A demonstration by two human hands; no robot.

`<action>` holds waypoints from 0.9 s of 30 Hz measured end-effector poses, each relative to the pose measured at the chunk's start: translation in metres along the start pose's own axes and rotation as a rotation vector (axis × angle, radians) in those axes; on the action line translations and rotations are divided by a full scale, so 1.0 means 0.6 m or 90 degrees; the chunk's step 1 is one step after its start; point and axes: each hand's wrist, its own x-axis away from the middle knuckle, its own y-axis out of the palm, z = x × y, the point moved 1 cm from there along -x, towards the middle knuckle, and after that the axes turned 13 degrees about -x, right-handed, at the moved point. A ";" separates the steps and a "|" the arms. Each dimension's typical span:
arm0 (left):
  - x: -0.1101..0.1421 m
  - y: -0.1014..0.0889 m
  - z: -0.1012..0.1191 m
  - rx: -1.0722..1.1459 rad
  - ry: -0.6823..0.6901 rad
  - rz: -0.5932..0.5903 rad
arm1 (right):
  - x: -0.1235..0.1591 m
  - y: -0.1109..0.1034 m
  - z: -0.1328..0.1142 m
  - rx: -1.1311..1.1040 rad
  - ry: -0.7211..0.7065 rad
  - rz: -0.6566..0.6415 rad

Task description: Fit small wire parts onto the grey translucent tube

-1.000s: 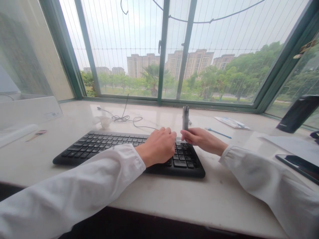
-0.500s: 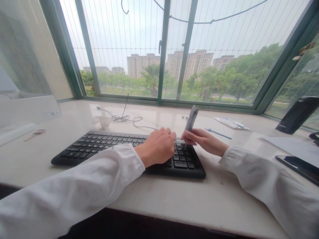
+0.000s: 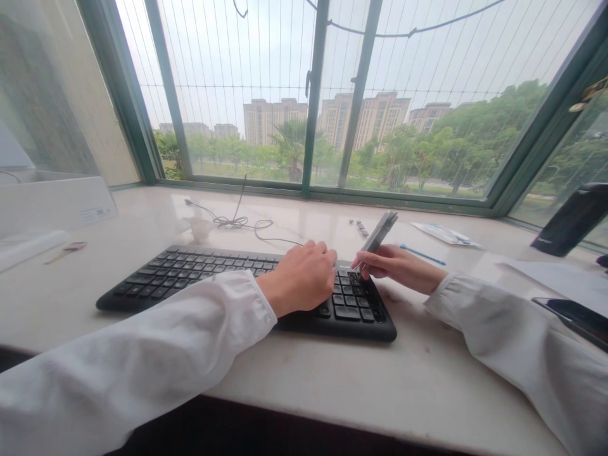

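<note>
A black wireless keyboard lies on the pale marble sill. My left hand rests palm down on its middle keys, fingers closed together. My right hand is shut on a small grey-handled brush, pinching it between thumb and fingers. The handle leans up and to the right. The brush's bristle end sits among the keys at the right of the keyboard, partly hidden by my fingers.
A tangled white cable lies behind the keyboard. Farther right are a blue pen and a paper packet. A phone lies at the right, a black cylinder stands behind it, and a white box sits left.
The brush handle has tilted from nearly upright to leaning right. My right hand has shifted slightly right over the keys. My left hand has stayed in place.
</note>
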 end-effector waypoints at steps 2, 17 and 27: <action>0.000 -0.001 0.000 0.001 0.001 0.001 | 0.000 -0.003 0.002 0.009 0.003 -0.003; 0.002 -0.004 0.000 0.003 0.008 -0.015 | 0.016 -0.014 -0.017 0.177 -0.093 -0.048; 0.002 -0.005 0.000 -0.001 0.011 -0.007 | 0.028 -0.012 -0.030 0.281 -0.126 -0.047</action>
